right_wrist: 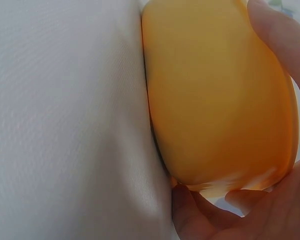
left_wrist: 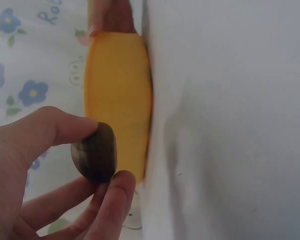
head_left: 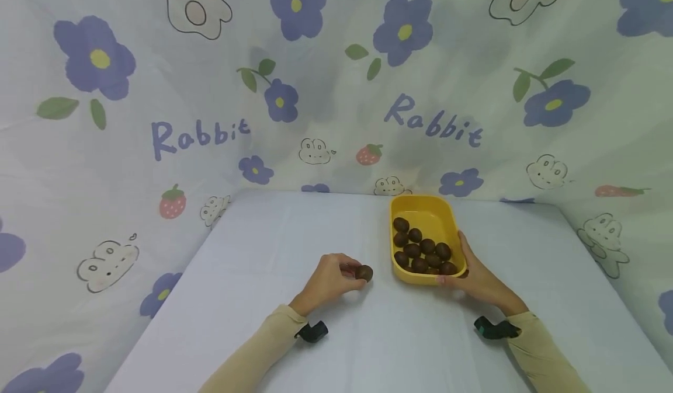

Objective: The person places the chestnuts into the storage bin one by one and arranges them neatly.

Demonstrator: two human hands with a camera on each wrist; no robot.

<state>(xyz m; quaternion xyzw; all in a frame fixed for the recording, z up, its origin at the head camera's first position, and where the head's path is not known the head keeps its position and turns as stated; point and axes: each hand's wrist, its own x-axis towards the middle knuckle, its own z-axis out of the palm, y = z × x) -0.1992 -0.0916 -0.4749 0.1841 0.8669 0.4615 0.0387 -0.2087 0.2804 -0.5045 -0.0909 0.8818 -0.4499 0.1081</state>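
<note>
My left hand [head_left: 332, 279] pinches a dark brown, nut-like ball [head_left: 364, 272] between thumb and fingertips, just left of a yellow tray [head_left: 436, 218]. Up close in the left wrist view, the ball [left_wrist: 96, 154] looks smooth and oval. Several similar brown balls [head_left: 412, 250] lie in the tray, gathered toward its near and left sides. At the near right corner of the tray, my right hand [head_left: 481, 279] grips the wall, its thumb on the near side and fingers along the right side. The right wrist view shows the tray's outer wall [right_wrist: 215, 100] beside that hand.
A white cloth [head_left: 273, 229] covers the table under the tray. Behind it and at both sides hangs a printed curtain [head_left: 336, 112] with purple flowers and rabbits. Dark wrist mounts [head_left: 496, 328] sit over the beige sleeves [head_left: 257, 346].
</note>
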